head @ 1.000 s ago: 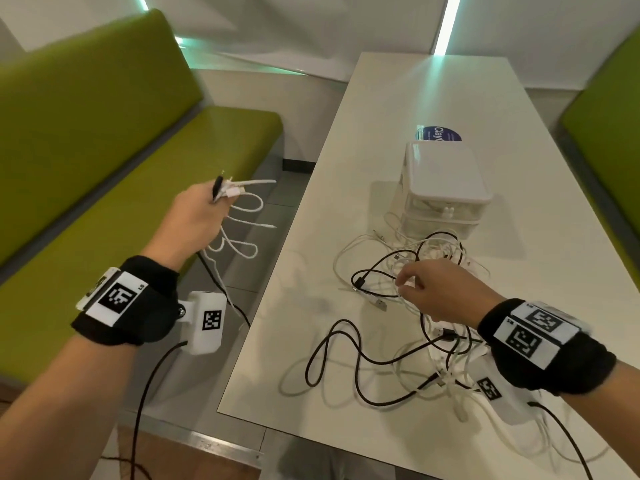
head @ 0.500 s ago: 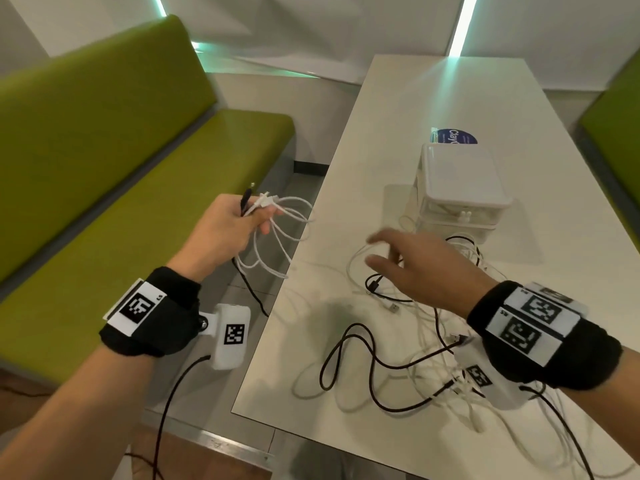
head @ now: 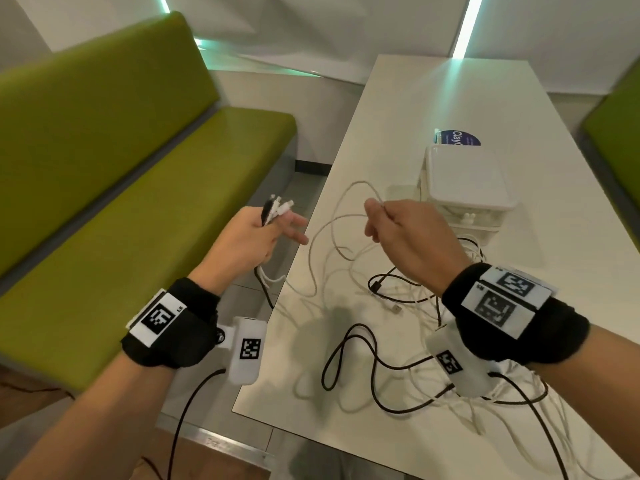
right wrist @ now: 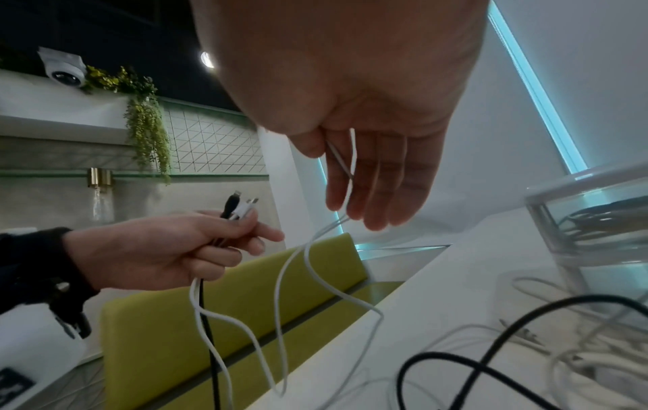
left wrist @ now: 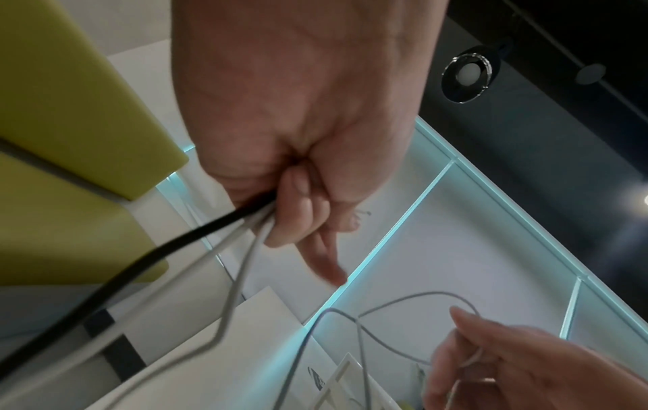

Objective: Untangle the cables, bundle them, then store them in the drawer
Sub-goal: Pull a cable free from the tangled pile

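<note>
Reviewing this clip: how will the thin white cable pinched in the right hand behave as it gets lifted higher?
Likely floppy: the white cable arcs and sags in loose loops below the right hand. Probably light, since a fingertip pinch carries it. It may drag neighbours along, because its lower loops run into the tangled cables on the table.

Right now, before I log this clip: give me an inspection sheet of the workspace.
Surface: white table, its far end bare.
Job's things: drawer box on the table, closed as far as the head view shows; something dark shows through its clear wall in the right wrist view.
Clutter: blue sticker behind the box.
Grippers: left hand grips a cable bundle, plugs up; right hand pinches a white cable lifted off the pile.
Cables: black cable and white ones tangled on the near table; wrist-camera leads hang below both arms.
Surroundings: green bench to the left, another at the right edge.
</note>
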Demonstrator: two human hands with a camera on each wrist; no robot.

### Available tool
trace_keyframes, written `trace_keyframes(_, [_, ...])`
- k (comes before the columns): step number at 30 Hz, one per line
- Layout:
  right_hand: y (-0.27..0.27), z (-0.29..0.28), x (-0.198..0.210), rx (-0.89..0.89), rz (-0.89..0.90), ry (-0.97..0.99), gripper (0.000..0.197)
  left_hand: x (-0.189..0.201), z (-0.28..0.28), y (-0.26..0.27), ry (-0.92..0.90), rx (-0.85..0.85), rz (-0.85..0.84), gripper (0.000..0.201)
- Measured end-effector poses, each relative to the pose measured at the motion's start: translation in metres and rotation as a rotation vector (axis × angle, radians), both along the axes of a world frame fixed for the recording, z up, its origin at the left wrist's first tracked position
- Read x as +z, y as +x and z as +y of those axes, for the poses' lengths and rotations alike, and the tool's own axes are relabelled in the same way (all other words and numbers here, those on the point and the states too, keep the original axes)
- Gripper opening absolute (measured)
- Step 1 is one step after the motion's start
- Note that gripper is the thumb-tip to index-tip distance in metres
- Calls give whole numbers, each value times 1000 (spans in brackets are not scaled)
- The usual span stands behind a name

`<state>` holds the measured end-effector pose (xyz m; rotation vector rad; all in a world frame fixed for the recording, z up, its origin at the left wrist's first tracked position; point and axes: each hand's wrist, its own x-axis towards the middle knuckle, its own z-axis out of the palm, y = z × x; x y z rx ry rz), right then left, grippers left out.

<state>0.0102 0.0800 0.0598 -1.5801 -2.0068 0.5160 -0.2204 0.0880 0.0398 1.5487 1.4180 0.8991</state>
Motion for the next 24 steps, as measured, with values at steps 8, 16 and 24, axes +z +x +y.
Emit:
trace_keyframes(8, [-7,1,-3,175,6,-226,42,2,1,6,129,60,76,41])
trace_keyframes(16, [-41,16,-6,322,60,-310,35,-1,-3,-7,290,-10,226,22])
trace_keyframes(24, [-56,21,-17,421,-61,-240,68,-2,9,-55,194,433,426,22])
